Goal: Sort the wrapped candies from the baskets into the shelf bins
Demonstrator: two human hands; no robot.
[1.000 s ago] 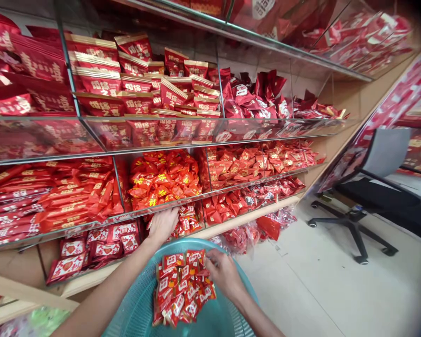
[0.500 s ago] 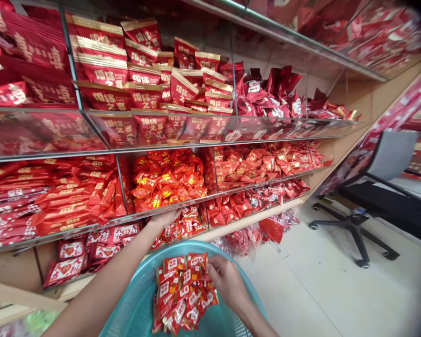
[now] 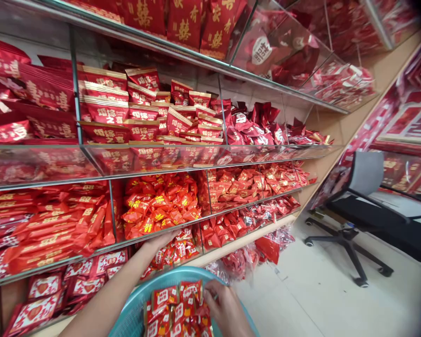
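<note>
My left hand [image 3: 160,240] reaches up under the glass shelf edge into a compartment of small red candy packets [image 3: 173,250]; its fingers are hidden among them. My right hand [image 3: 223,310] rests, fingers curled, on a pile of red-and-white candy packets [image 3: 173,311] in a teal plastic basket [image 3: 137,310] at the bottom of the view. Just above my left hand lies a heap of red packets with yellow print [image 3: 157,206].
Glass shelves [image 3: 196,161] hold red packaged sweets in several tiers across the left and centre. A grey office chair [image 3: 361,196] on castors stands at the right on a pale floor. Bagged red goods [image 3: 266,243] lie on the floor by the shelf base.
The view has tilted upward, so the basket and hands sit lower in frame. My left hand has pushed further into the lower compartment. My right hand stays on the packets in the basket.
</note>
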